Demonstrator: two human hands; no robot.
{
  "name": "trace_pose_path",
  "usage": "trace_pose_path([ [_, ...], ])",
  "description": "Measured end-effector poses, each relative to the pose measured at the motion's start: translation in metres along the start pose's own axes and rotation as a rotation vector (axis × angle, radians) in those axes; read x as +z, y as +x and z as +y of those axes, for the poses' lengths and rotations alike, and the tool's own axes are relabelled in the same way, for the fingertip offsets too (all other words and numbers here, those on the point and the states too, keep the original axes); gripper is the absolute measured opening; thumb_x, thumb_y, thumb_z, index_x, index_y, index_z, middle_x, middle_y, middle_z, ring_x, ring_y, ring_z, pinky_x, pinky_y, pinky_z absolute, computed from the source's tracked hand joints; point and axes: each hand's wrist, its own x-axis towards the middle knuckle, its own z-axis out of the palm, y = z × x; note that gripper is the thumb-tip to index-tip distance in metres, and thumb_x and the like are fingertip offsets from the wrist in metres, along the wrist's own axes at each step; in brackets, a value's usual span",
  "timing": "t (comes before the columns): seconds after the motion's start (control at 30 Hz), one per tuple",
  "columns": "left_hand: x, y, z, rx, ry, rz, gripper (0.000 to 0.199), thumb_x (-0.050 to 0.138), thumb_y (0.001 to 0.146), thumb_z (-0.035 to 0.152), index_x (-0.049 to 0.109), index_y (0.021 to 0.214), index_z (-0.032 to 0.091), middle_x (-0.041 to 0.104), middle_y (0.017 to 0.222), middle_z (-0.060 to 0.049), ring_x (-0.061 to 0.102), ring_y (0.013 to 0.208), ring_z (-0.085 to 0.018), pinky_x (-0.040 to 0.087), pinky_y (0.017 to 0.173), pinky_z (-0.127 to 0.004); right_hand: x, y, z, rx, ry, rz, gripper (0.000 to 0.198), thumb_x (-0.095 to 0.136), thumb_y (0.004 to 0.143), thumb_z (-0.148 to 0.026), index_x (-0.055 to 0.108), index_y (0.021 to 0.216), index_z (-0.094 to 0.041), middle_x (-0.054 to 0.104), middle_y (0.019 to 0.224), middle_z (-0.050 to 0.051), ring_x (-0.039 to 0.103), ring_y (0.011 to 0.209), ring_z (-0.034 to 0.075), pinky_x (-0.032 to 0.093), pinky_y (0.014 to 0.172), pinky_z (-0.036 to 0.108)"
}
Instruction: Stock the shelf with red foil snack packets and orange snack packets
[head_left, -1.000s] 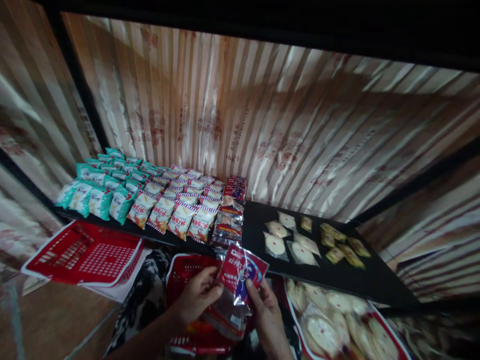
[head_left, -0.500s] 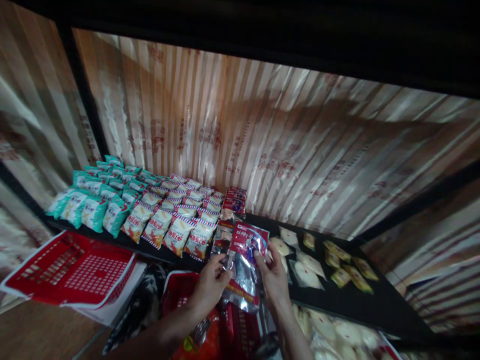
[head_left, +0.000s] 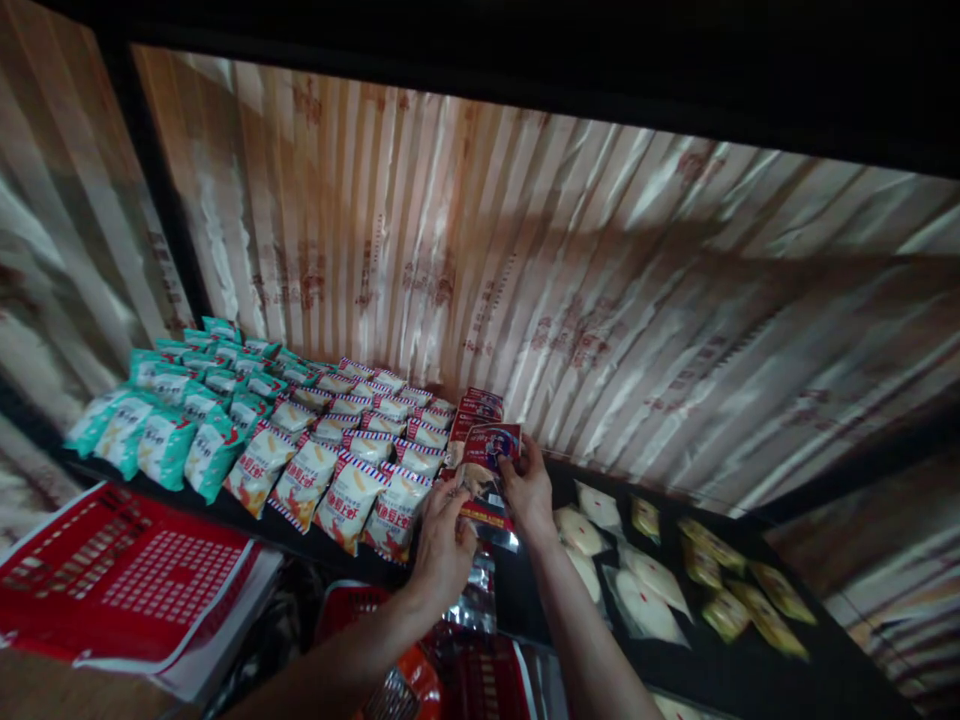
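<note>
A dark red and blue snack packet (head_left: 489, 450) with a food picture is held over the black shelf, in front of similar red packets (head_left: 478, 402) by the back curtain. My right hand (head_left: 529, 495) grips its right edge, thumb on the front. At its left side, my left hand (head_left: 442, 545) has its fingers bent around the edge, partly hiding it. Below the hands shows the shiny silver part of another packet (head_left: 476, 595). Left of my left hand stand rows of white and orange snack bags (head_left: 349, 500) with striped tops.
Teal snack bags (head_left: 165, 440) fill the shelf's left end. On the right lie flat clear packs of round white pieces (head_left: 649, 605) and small yellow packets (head_left: 765, 615). Red baskets (head_left: 150, 580) stand below the front edge. A striped curtain (head_left: 420, 240) hangs behind.
Both hands have moved the red packet farther back, toward the similar packets by the curtain. The view has shifted slightly, with the shelf goods looking nearer.
</note>
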Motion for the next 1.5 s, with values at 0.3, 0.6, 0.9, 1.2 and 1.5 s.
trace_pose_path([
  [0.3, 0.007, 0.002, -0.007, 0.014, 0.161, -0.061, 0.045, 0.043, 0.077, 0.009, 0.056, 0.12, 0.01, 0.052, 0.13, -0.015, 0.041, 0.128, -0.026, 0.037, 0.107, -0.046, 0.006, 0.006, -0.008, -0.095, -0.431, -0.056, 0.045, 0.045, 0.081, -0.034, 0.056, 0.122, -0.019, 0.069, 0.101, 0.008, 0.065, 0.086, 0.022, 0.048, 0.078, 0.034],
  [0.6, -0.002, 0.002, 0.005, 0.035, 0.357, -0.232, 0.049, 0.043, 0.078, 0.01, 0.052, 0.126, 0.006, 0.047, 0.136, -0.016, 0.036, 0.131, -0.028, 0.034, 0.109, -0.044, 0.013, 0.003, 0.002, -0.251, -0.687, -0.067, 0.042, 0.043, 0.081, -0.025, 0.059, 0.118, -0.012, 0.066, 0.11, 0.011, 0.057, 0.101, 0.025, 0.04, 0.093, 0.034],
  [0.9, -0.004, 0.008, 0.013, 0.041, 0.492, -0.245, 0.047, 0.045, 0.082, 0.021, 0.053, 0.127, 0.011, 0.053, 0.132, -0.013, 0.046, 0.121, -0.029, 0.039, 0.102, -0.044, 0.016, 0.001, 0.001, -0.261, -0.78, -0.042, 0.045, 0.042, 0.083, -0.028, 0.057, 0.121, -0.01, 0.059, 0.12, 0.015, 0.05, 0.11, 0.027, 0.036, 0.096, 0.037],
  [1.2, -0.004, 0.012, 0.014, 0.027, 0.485, -0.273, 0.048, 0.045, 0.081, 0.018, 0.052, 0.127, 0.008, 0.048, 0.137, -0.015, 0.042, 0.126, -0.029, 0.037, 0.106, -0.042, 0.022, -0.004, -0.007, -0.396, -0.876, -0.02, 0.04, 0.042, 0.086, -0.031, 0.061, 0.116, -0.013, 0.044, 0.14, 0.015, 0.03, 0.131, 0.031, 0.033, 0.099, 0.046],
  [1.5, -0.002, 0.012, 0.015, -0.019, 0.474, -0.314, 0.049, 0.045, 0.079, 0.015, 0.052, 0.127, 0.006, 0.049, 0.136, -0.017, 0.04, 0.129, -0.03, 0.035, 0.107, -0.044, 0.047, 0.006, -0.024, -0.429, -0.936, -0.351, 0.04, 0.038, 0.092, -0.034, 0.058, 0.122, -0.019, 0.049, 0.139, 0.007, 0.022, 0.138, 0.028, 0.027, 0.104, 0.043],
])
